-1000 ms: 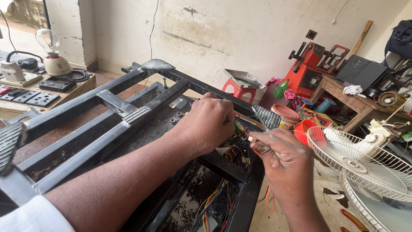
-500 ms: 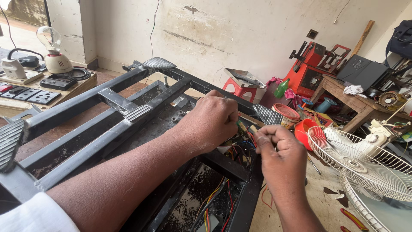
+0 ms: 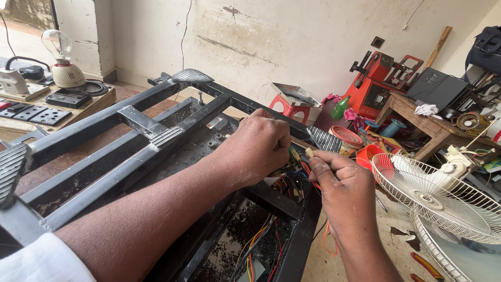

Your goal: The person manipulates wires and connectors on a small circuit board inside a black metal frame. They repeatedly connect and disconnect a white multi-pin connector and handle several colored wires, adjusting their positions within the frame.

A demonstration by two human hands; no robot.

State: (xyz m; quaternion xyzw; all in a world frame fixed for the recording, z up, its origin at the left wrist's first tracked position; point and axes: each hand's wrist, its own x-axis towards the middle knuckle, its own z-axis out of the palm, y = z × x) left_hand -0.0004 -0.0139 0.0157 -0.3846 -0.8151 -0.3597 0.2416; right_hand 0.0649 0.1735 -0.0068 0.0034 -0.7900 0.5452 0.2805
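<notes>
- Since the earlier frames the right hand (image 3: 347,190) has drawn in toward the left hand (image 3: 255,146), so the two now sit almost knuckle to knuckle over the corner of the black metal frame (image 3: 130,141).
- Left hand lies palm down on the frame's edge, its fingers (image 3: 279,142) curled together over the bundle of wires (image 3: 295,177); what they pinch is hidden under the knuckles, so I cannot tell whether they clamp a wire.
- Right hand comes up from below, fingers bunched together around a thin tool with a pale tip (image 3: 309,152); the tip pokes out just above the thumb and points at the left fingertips.
- Wires, red, orange, yellow and green, sit inside the open frame directly below and between both sets of fingers, touching the right fingertips; a loose orange wire (image 3: 327,241) hangs down past the right wrist.
- More coloured wires (image 3: 255,245) run along the bottom of the frame toward the viewer.
- White fan guard (image 3: 443,196) lies just to the right of the right hand.
- Red stool (image 3: 289,109) stands beyond the frame, near the wall.
- Bulb on a white base (image 3: 62,60) stands on the bench (image 3: 31,122) at far left, well apart from the hands.
</notes>
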